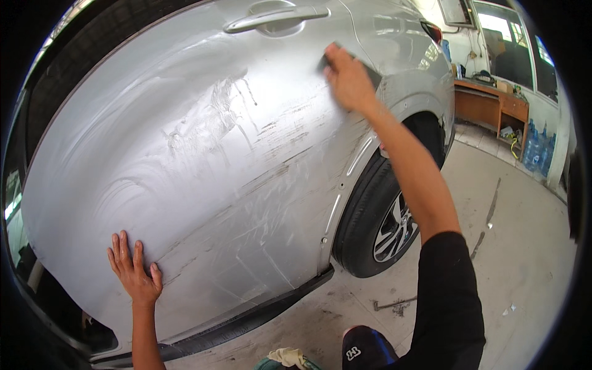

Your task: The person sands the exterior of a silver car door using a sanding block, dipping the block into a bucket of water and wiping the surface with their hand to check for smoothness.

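Observation:
A silver car door (185, 160), scuffed and wet, fills the left and middle. Dark scratches run across it and smeary, dull patches show higher up. My right hand (348, 77) presses a dark flat sanding pad (372, 75) to the panel near the door's rear edge, below and right of the door handle (277, 20). Most of the pad is hidden under the palm. Low on the door's left part, my left hand (134, 266) lies flat with fingers spread and holds nothing.
Behind the door are the rear wheel (376, 216) and its arch. A wooden desk (491, 102) and several blue water bottles (538, 150) stand by the far right wall. A cloth (288, 356) shows at the bottom edge. A thin bent piece (394, 304) lies on the floor.

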The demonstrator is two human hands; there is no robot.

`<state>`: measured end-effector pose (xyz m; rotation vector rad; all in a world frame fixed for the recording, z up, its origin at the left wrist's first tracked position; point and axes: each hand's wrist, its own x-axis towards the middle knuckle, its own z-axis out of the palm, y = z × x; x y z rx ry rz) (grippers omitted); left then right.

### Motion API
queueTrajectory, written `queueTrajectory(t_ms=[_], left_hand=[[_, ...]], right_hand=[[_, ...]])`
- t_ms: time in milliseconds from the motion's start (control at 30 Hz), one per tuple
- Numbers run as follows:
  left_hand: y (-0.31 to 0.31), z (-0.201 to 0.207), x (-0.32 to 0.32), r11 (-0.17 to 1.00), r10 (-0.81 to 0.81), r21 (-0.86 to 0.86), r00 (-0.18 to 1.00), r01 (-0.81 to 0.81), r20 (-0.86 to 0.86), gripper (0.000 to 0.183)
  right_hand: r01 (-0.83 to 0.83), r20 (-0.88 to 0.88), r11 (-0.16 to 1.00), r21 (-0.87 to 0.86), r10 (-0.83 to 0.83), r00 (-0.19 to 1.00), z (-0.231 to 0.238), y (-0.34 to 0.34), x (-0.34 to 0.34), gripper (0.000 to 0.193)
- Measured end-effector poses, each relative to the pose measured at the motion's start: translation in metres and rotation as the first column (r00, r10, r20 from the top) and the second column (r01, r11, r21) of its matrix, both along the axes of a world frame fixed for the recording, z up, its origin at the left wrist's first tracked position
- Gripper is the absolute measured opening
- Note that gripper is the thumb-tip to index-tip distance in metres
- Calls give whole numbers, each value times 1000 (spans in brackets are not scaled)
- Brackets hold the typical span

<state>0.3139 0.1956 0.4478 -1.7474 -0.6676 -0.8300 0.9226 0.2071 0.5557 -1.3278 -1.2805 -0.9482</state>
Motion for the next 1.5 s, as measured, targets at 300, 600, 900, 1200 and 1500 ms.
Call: queueTrajectory(t_ms=[300,600,900,1200,1500], left_hand=[[0,-3,0,1000,0,-10,1000,0,8,54],[3,-6,0,1000,11,1,1000,-11,29,53],[2,-5,5,1000,-1,7,999,1,40,54],[-3,-2,1,1000,-1,-3,1000,2,25,55],[2,-6,8,999,-35,-15,998,36,60,51]], right_hand=[[70,334,955,289,-169,927,-19,17,-39,45],[-69,12,990,-125,71,997,23,2,-45,61],[5,-141,1000,18,-2,990,22,1,-21,33],[-162,126,964,-209,191,973,-28,-20,-120,60],[-211,308,977,-44,214,927,-86,-14,-231,73]])
